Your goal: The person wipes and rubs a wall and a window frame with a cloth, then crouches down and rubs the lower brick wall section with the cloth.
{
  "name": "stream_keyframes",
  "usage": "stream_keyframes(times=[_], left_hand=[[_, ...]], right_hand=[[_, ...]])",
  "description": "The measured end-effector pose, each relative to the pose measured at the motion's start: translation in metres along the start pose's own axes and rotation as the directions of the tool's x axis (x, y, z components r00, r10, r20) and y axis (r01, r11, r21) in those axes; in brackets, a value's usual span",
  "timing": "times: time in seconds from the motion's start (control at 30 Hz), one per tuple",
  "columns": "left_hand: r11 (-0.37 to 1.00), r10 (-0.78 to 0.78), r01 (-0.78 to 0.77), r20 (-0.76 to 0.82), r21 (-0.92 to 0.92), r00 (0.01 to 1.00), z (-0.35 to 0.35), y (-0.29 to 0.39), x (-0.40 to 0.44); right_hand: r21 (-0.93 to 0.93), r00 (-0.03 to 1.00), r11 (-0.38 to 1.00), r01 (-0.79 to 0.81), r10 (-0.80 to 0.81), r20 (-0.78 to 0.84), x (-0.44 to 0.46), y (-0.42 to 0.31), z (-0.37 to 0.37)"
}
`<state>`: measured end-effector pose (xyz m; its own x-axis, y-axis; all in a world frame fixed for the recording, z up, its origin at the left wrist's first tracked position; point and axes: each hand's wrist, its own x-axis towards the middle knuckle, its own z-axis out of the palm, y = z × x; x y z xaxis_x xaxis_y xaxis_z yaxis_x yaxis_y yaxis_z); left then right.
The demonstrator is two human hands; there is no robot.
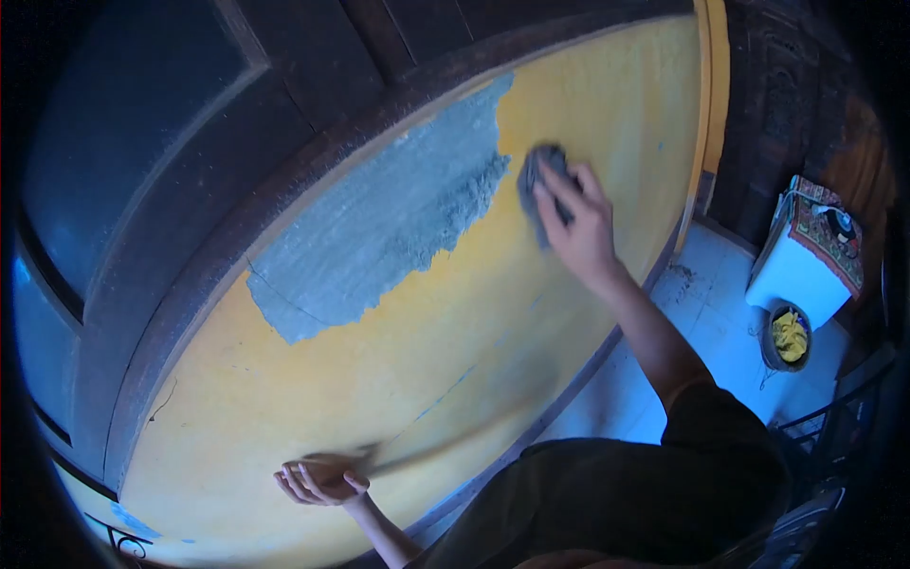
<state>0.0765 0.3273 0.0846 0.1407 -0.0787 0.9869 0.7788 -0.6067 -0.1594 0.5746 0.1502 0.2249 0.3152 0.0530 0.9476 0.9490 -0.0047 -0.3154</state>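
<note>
My right hand (583, 228) grips a dark grey cloth (537, 194) against a yellow wall (588, 104), just right of a bare grey patch (379, 228) with ragged edges. The cloth is bunched between thumb and fingers and slightly blurred. Low on the left, my left hand (320, 479) is near the wall, its fingers loosely curled and apart, with nothing seen in it. Whether that hand touches the wall I cannot tell. Thin cracks and a scratch line mark the yellow paint.
Dark wooden framing (332, 123) curves above the wall. At the right, a white box-like stand (801, 270) carries a patterned cloth (825, 228). Beside it on the pale tiled floor (716, 284) is a dark basket (769, 346) with yellow material inside.
</note>
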Motion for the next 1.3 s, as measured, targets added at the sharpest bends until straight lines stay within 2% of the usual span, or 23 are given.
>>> stream_keyframes(times=[0.13, 0.17, 0.23, 0.27, 0.33, 0.37, 0.47, 0.53, 0.6, 0.67, 0.7, 0.77, 0.83, 0.93, 0.97, 1.0, 1.07, 1.2, 1.3], left_hand=[[1.0, 0.006, -0.006, -0.012, 0.002, 1.0, 0.001, 0.003, 0.005], [1.0, -0.005, 0.005, -0.003, 0.011, 1.0, 0.001, 0.003, 0.003], [0.999, -0.019, 0.018, 0.016, 0.032, 1.0, -0.001, 0.002, 0.0], [0.999, -0.024, 0.024, 0.02, 0.027, 1.0, -0.001, 0.001, 0.0], [0.999, -0.033, 0.033, 0.007, 0.018, 0.999, 0.001, 0.001, -0.002], [0.999, -0.027, 0.026, 0.015, 0.024, 1.0, 0.001, -0.001, -0.002], [0.999, -0.02, 0.019, 0.036, 0.03, 0.999, -0.001, 0.0, -0.003], [1.0, -0.014, 0.013, 0.04, 0.029, 0.999, -0.003, 0.004, 0.001], [1.0, -0.029, 0.029, 0.042, 0.012, 0.999, -0.004, 0.001, -0.001], [0.999, -0.047, 0.048, 0.042, -0.01, 0.998, 0.0, 0.002, -0.004], [0.998, -0.052, 0.053, 0.049, -0.022, 0.997, -0.001, 0.002, -0.004], [0.996, -0.07, 0.074, 0.076, -0.045, 0.995, -0.004, 0.0, -0.008], [0.995, -0.074, 0.079, 0.075, -0.064, 0.994, -0.005, 0.003, -0.005], [0.991, -0.051, 0.059, 0.07, -0.122, 0.996, -0.003, 0.002, -0.005], [0.988, -0.061, 0.071, 0.081, -0.138, 0.995, -0.004, 0.001, -0.006], [0.985, -0.067, 0.08, 0.092, -0.155, 0.994, -0.005, 0.001, -0.007], [0.97, -0.057, 0.077, 0.092, -0.23, 0.994, -0.006, 0.0, -0.006], [0.902, -0.09, 0.118, 0.085, -0.416, 0.992, -0.008, -0.004, -0.007], [0.894, -0.049, 0.099, 0.124, -0.437, 0.991, -0.034, -0.015, -0.018]], right_hand=[[0.105, 0.997, 0.991, -0.079, 0.081, -0.011, -0.006, -0.03, 0.015], [0.193, 0.998, 0.981, -0.036, 0.025, 0.057, -0.027, -0.045, 0.021], [0.228, 0.979, 0.959, 0.171, -0.192, 0.073, -0.052, -0.064, 0.025], [0.235, 0.968, 0.946, 0.222, -0.243, 0.064, -0.061, -0.066, 0.03], [0.121, 1.0, 0.993, -0.001, -0.002, 0.022, -0.058, -0.051, 0.029], [0.164, 0.992, 0.982, -0.092, 0.104, -0.065, -0.046, -0.044, 0.03], [0.228, 0.994, 0.968, -0.108, 0.102, 0.036, -0.06, -0.074, 0.037], [0.287, 0.981, 0.945, 0.159, -0.184, 0.063, -0.07, -0.1, 0.039], [0.225, 0.994, 0.971, 0.081, -0.095, 0.051, -0.072, -0.092, 0.04], [0.198, 0.988, 0.973, -0.118, 0.135, -0.078, -0.056, -0.08, 0.039], [0.299, 0.973, 0.939, -0.17, 0.207, -0.098, -0.057, -0.08, 0.041], [0.283, 0.997, 0.957, -0.058, 0.044, 0.057, -0.082, -0.102, 0.039], [0.287, 0.974, 0.954, 0.086, -0.142, 0.178, -0.101, -0.125, 0.036], [0.301, 0.994, 0.953, -0.021, -0.013, 0.111, -0.102, -0.14, 0.049], [0.312, 0.994, 0.95, -0.019, -0.015, 0.108, -0.101, -0.153, 0.052], [0.356, 0.984, 0.934, 0.027, -0.088, 0.157, -0.099, -0.167, 0.054], [0.326, 0.936, 0.918, 0.226, -0.297, 0.189, -0.087, -0.198, 0.058], [0.327, 0.952, 0.9, 0.289, -0.305, -0.002, -0.022, -0.243, 0.076], [0.255, 0.979, 0.945, 0.204, -0.201, -0.037, 0.03, -0.271, 0.068]])
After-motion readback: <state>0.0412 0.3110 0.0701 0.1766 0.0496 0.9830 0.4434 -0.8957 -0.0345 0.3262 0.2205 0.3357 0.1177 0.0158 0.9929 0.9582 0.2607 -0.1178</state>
